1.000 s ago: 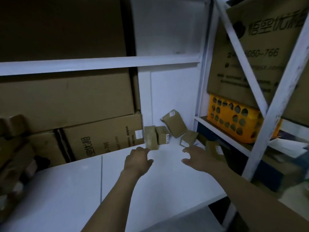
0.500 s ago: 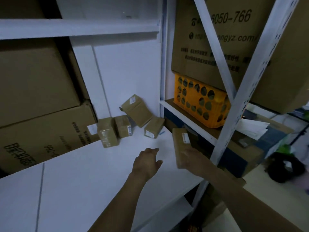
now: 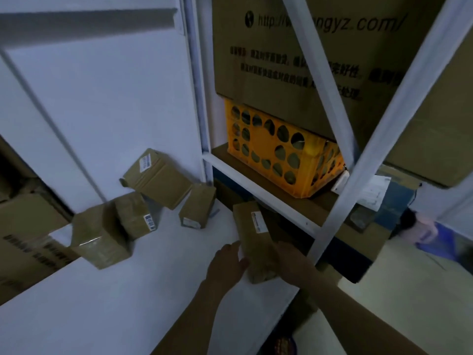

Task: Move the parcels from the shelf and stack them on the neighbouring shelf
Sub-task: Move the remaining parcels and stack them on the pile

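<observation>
The fingers [image 3: 281,251] of your right hand [image 3: 291,262] curl round the right side of a long parcel [image 3: 252,242] and grip it. The fingers [image 3: 229,249] of your left hand [image 3: 227,262] lie fairly straight against the parcel's left side, with the thumb touching it. The long parcel is at the right edge of the white shelf [image 3: 128,290], its labelled end pointing toward the back; you cannot tell whether it rests on the board or is lifted. Four more parcels sit near the shelf's back right corner: a large parcel [image 3: 156,178] leaning on the back wall, a small parcel [image 3: 198,204] just beside it, a taped parcel [image 3: 135,216] and a front parcel [image 3: 99,235] touching each other. On the neighbouring shelf [image 3: 258,192] stands an orange crate [image 3: 281,152] under a printed carton [image 3: 294,60].
</observation>
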